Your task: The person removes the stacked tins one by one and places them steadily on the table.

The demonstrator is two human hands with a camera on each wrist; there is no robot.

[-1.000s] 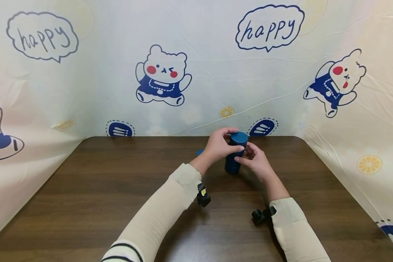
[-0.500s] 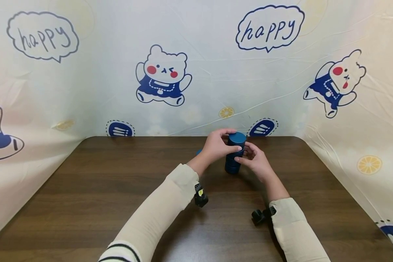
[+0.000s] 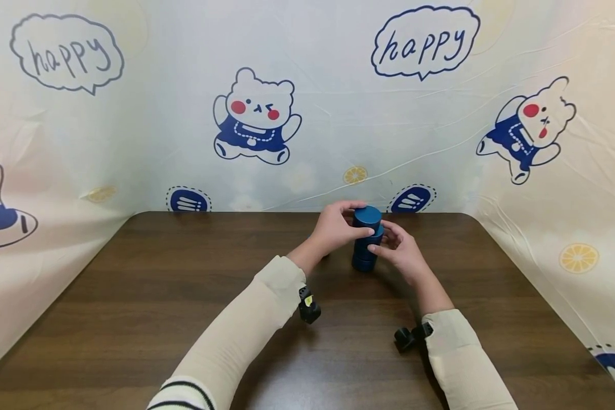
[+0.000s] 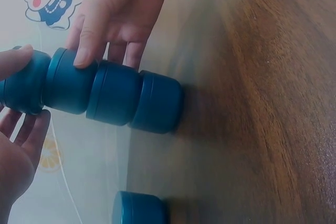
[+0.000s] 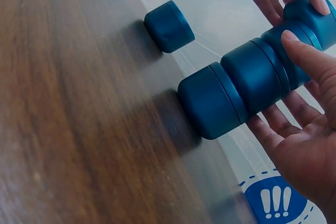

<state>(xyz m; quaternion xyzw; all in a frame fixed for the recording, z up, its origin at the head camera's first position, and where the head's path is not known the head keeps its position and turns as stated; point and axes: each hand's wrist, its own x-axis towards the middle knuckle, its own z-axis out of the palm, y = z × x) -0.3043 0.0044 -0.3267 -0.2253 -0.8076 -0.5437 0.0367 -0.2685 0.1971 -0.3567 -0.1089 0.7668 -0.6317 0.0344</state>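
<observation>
Small dark blue round lidded tins stand in an upright stack (image 3: pixel 364 263) at the back of the table. My left hand (image 3: pixel 335 226) holds the top tin (image 3: pixel 367 216) between thumb and fingers. That tin sits off-centre to the left, so part of the lid below it shows. My right hand (image 3: pixel 402 253) grips the tin just under it (image 5: pixel 291 51), thumb on the near side and fingers behind. Two more tins are below, the lowest tin (image 4: pixel 157 102) on the table. Another blue tin (image 5: pixel 169 26) stands apart, left of the stack; in the head view my left arm mostly hides it.
The brown wooden table (image 3: pixel 184 319) ends close behind the stack, where a printed cloth backdrop (image 3: pixel 307 114) rises. Black wrist cameras (image 3: pixel 309 307) are strapped to both wrists, near the cream sleeves (image 3: pixel 236 336).
My left hand has moved slightly left with the top tin, uncovering part of the lid beneath. The right hand and the lower tins have stayed where they were.
</observation>
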